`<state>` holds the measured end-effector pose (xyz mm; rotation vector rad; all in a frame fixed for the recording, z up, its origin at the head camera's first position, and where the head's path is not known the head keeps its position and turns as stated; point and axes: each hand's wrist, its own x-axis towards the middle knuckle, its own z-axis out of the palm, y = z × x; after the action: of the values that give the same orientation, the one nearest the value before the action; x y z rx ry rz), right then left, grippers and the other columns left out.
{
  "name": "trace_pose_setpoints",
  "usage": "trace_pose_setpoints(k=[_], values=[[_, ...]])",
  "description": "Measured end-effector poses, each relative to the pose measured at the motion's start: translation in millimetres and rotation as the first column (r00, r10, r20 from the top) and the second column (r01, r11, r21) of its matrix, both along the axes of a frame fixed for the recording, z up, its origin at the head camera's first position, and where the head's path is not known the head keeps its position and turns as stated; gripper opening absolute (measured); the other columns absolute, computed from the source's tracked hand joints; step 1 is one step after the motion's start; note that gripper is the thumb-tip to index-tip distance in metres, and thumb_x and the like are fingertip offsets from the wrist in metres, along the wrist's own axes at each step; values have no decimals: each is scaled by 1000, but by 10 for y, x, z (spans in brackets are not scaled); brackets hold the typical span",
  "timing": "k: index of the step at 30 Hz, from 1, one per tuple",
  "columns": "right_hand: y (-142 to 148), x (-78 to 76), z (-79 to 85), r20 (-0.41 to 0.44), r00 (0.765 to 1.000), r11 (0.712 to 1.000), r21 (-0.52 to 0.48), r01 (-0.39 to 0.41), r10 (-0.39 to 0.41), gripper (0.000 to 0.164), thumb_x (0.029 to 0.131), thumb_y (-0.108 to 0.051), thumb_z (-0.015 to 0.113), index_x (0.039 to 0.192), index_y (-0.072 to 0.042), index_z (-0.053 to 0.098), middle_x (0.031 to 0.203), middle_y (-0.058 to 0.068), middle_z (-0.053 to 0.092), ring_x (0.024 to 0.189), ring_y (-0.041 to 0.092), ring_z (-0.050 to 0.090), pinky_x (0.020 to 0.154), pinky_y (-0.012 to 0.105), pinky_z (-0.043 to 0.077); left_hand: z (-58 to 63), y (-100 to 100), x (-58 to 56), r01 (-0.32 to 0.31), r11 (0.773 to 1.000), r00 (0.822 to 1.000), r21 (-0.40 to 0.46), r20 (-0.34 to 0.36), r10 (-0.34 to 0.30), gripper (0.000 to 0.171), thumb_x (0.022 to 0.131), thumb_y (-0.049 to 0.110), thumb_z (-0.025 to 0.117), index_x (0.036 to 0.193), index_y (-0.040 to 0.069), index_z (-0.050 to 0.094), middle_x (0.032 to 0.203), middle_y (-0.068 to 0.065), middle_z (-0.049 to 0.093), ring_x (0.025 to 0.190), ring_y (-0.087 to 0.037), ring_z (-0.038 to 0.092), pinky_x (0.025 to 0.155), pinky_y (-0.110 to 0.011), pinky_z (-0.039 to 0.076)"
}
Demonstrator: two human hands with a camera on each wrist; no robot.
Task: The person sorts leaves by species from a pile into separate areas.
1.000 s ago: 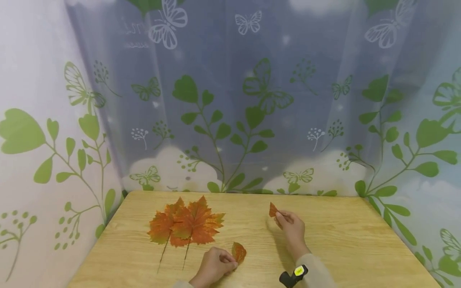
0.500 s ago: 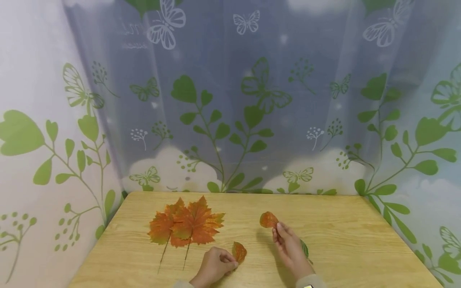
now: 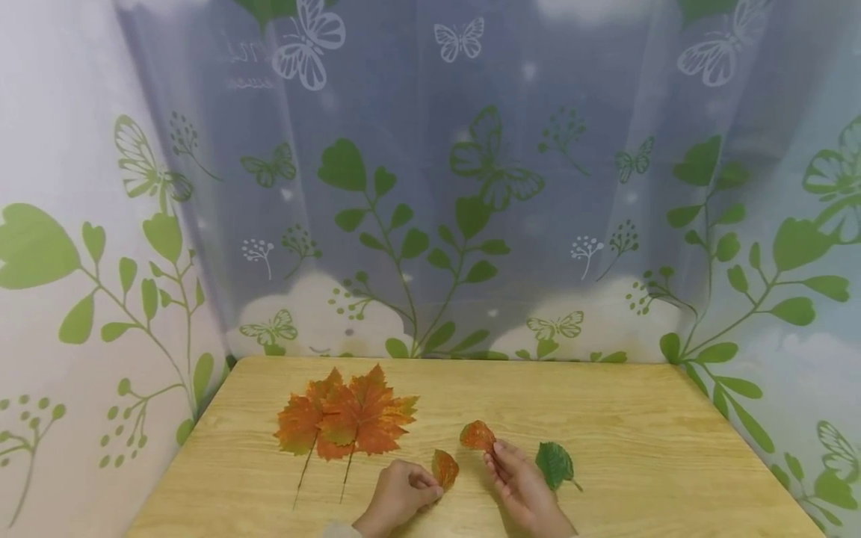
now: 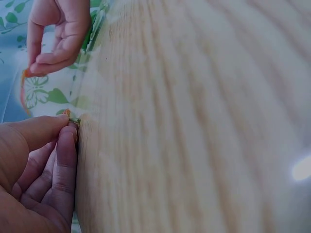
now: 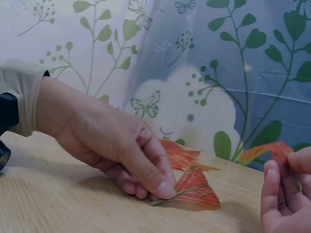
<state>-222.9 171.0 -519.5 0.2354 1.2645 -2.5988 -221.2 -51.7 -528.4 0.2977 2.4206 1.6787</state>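
Observation:
In the head view my left hand (image 3: 398, 493) pinches a small orange and green artificial leaf (image 3: 445, 469) low over the table. The right wrist view shows that leaf's green stem (image 5: 177, 192) between thumb and fingertips, its tip close to the tabletop. My right hand (image 3: 528, 489) grips a second orange leaf (image 3: 477, 436) at its base, raised above the table and pointing left. The two leaves are a short gap apart. Just right of my right hand lies a green leaf (image 3: 554, 465) with a short stem. From the left wrist, my right hand (image 4: 60, 36) appears beyond the left one.
Several overlapping orange maple leaves (image 3: 366, 415) with thin dark stems lie on the left of the wooden table (image 3: 639, 418). A printed curtain (image 3: 417, 224) with butterflies and plants hangs behind the table's back edge, with similar cloth at both sides.
My right hand has come left and nearer with its orange leaf, which has turned its flat face into view. The green leaf beside it has come into sight. My left hand stays put.

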Motion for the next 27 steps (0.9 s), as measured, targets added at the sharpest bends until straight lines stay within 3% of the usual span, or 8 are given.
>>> trace_pose_setpoints(k=[5,8,10,14,18,20,23,27], values=[[-58,64,-44,47,995,996,19,-84,83,13,98,-8,53,108,0,57,96,4,62,90,10,61,86,17,50,12,4,4,-1,1000,1000,4,-1,1,6,79,6,77,76,4,73,66,-4,68,55,-15,64,50,-27,54],[-95,77,-57,26,995,981,165,-104,101,20,96,-9,57,110,5,58,94,5,63,87,10,63,83,20,52,13,3,2,-1,1000,1000,13,-2,1,6,80,6,76,77,3,73,66,-5,68,55,-16,64,51,-28,54],[-111,78,-63,-4,994,950,294,-103,109,26,95,-11,60,112,9,58,93,5,65,85,11,64,81,21,53,11,3,0,0,1000,1000,21,-3,0,6,80,6,76,77,3,73,67,-5,68,55,-17,64,51,-28,54],[-107,69,-74,-60,992,827,559,-60,113,29,93,-16,63,108,10,62,91,4,67,82,11,63,75,26,54,2,1,-4,6,1000,1000,31,-7,-6,6,80,6,76,77,2,73,67,-6,68,55,-18,65,50,-29,54],[-81,54,-64,-143,976,615,788,12,165,20,90,-15,66,94,5,69,82,3,67,72,13,59,63,28,51,-12,3,-10,4,1000,1000,27,2,-4,6,80,6,76,76,3,72,66,-4,67,55,-16,64,51,-27,54],[-73,57,-46,-182,960,534,845,41,214,16,88,-12,68,88,3,70,77,2,66,67,13,57,58,27,50,-13,5,-11,4,1000,1000,24,9,-4,6,80,6,76,76,4,72,66,-3,67,56,-15,64,51,-27,54],[-70,63,-39,-200,938,481,876,40,285,12,87,-10,68,84,2,70,74,1,65,62,12,56,53,26,48,-8,7,-5,8,1000,1000,27,8,-8,6,80,6,76,77,3,72,66,-3,67,55,-15,63,51,-27,54],[-89,71,-49,-195,927,497,867,10,321,12,88,-8,68,85,3,70,74,3,67,64,12,59,55,24,50,-6,10,-2,8,1000,1000,26,-10,-7,6,80,6,76,76,3,72,66,-3,67,54,-13,63,50,-26,53]])
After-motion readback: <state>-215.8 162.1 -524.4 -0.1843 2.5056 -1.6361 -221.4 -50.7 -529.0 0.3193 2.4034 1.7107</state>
